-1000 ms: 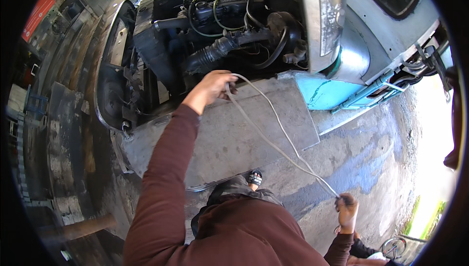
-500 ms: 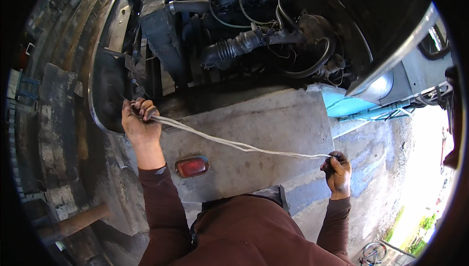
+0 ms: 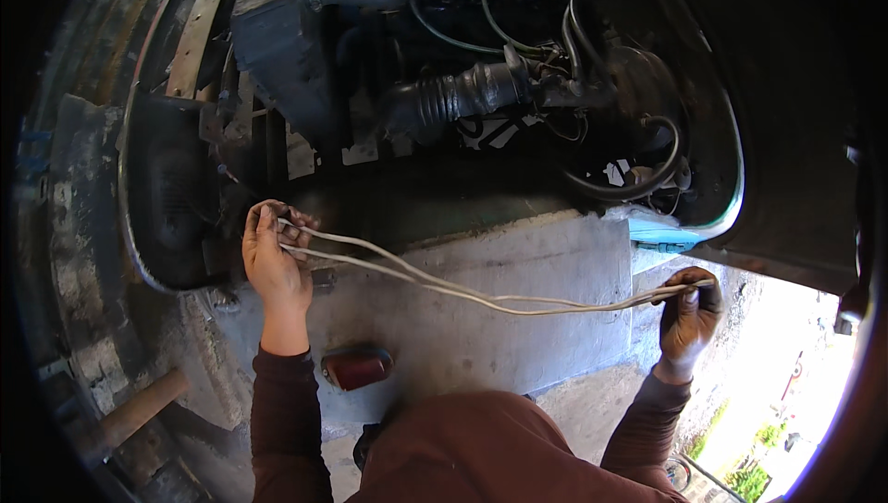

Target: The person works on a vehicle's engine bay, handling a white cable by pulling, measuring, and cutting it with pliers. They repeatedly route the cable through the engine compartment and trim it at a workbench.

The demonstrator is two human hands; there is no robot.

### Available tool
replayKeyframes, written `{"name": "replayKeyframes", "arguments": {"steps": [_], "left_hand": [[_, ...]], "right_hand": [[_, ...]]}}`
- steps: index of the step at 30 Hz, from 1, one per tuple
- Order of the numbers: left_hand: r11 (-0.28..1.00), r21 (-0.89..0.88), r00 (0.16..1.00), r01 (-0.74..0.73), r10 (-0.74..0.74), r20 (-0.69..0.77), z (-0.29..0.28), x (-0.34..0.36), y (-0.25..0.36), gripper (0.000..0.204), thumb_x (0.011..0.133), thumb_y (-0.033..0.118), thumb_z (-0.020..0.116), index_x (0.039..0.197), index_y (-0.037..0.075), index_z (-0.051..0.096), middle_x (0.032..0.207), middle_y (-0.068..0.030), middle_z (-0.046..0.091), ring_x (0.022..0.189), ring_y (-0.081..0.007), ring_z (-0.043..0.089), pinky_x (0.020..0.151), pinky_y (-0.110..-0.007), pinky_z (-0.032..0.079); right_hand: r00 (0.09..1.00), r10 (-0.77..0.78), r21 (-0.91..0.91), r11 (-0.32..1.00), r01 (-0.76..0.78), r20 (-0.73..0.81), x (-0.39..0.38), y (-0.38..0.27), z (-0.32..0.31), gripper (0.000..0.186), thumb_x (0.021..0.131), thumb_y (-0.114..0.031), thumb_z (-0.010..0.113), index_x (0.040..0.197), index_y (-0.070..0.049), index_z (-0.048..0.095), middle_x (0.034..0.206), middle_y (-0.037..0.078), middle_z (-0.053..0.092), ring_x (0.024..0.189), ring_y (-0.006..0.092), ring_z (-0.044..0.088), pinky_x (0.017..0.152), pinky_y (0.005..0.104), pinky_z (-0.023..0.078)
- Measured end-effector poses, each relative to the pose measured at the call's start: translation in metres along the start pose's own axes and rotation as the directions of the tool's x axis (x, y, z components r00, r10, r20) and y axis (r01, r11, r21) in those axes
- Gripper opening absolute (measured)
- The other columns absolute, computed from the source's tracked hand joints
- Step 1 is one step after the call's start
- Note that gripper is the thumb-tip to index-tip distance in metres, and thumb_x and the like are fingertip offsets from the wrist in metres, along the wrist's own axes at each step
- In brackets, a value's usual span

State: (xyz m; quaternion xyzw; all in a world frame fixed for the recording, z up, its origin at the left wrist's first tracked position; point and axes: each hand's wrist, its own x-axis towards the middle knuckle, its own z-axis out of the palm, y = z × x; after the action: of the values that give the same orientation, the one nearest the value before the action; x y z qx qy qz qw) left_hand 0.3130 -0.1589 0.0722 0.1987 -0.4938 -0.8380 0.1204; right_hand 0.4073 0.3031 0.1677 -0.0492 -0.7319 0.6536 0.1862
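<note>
Two strands of whitish electrical wire stretch between my hands, in front of a grey vehicle fender. My left hand, at the edge of the engine bay, is closed on the wires' left end, where the strands lie a little apart. On the right, my right hand grips the other end between thumb and fingers, with the strands close together. The wires sag slightly in the middle. A red oval side lamp sits on the fender below my left hand.
Beyond the fender lies a dark engine bay with a ribbed intake hose, a black curved hose and a radiator. A raised dark panel stands at the right. A wooden pole lies at lower left.
My right hand has moved right and slightly up. The two strands have spread apart near my left hand. The view has shifted, and the engine bay appears closer.
</note>
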Motion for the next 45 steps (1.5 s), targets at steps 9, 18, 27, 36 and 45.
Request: {"name": "replayKeyframes", "arguments": {"steps": [9,18,27,36,45], "left_hand": [[-0.353,0.899,0.963,-0.259,-0.159,0.216,0.063,0.029,0.002,0.029,0.092,0.016,0.068,0.121,0.008,0.066,0.093,-0.0218,0.073,0.086,-0.0408,0.072,0.074,-0.047,0.058],[-0.331,0.844,0.86,-0.422,-0.44,0.258,0.054,0.023,-0.055,0.047,0.09,0.038,0.072,0.129,0.011,0.067,0.113,-0.0193,0.07,0.102,-0.0376,0.069,0.088,-0.046,0.056],[0.768,0.426,0.383,-0.479,-0.254,0.888,0.162,-0.022,-0.06,0.055,0.084,0.039,0.081,0.122,0.002,0.065,0.115,-0.022,0.064,0.11,-0.039,0.063,0.094,-0.044,0.053],[0.91,0.407,0.353,-0.077,-0.357,0.865,0.181,-0.059,-0.081,0.022,0.101,0.023,0.063,0.106,0.002,0.062,0.085,-0.016,0.066,0.076,-0.0378,0.066,0.064,-0.045,0.052],[0.877,0.481,0.393,0.009,-0.446,0.804,0.172,-0.07,-0.072,0.03,0.106,0.029,0.057,0.112,0.0,0.062,0.08,-0.0159,0.064,0.068,-0.0369,0.066,0.061,-0.041,0.052]], "right_hand": [[0.988,-0.123,-0.312,0.939,0.147,0.094,0.057,0.0,0.059,0.014,0.099,-0.009,0.066,0.106,0.003,0.063,0.093,0.014,0.066,0.087,0.0201,0.064,0.079,0.0317,0.05],[0.962,-0.144,-0.056,0.985,0.161,0.234,0.085,0.013,0.051,0.016,0.097,-0.012,0.071,0.094,0.002,0.065,0.076,0.012,0.063,0.064,0.0187,0.063,0.058,0.0331,0.057],[0.931,0.097,0.194,0.965,-0.174,0.351,0.074,0.025,0.085,0.03,0.091,-0.025,0.081,0.081,0.001,0.07,0.068,0.015,0.068,0.056,0.0237,0.069,0.058,0.0369,0.062],[0.936,0.352,0.203,0.916,-0.345,0.0,0.058,0.031,0.109,0.056,0.086,-0.021,0.083,0.129,0.003,0.055,0.083,0.016,0.067,0.072,0.0212,0.069,0.07,0.0368,0.062],[0.983,0.173,0.0,0.985,-0.174,0.06,0.044,0.046,0.104,0.045,0.095,-0.019,0.077,0.127,0.003,0.055,0.086,0.016,0.066,0.079,0.0212,0.067,0.073,0.0351,0.059]]}}
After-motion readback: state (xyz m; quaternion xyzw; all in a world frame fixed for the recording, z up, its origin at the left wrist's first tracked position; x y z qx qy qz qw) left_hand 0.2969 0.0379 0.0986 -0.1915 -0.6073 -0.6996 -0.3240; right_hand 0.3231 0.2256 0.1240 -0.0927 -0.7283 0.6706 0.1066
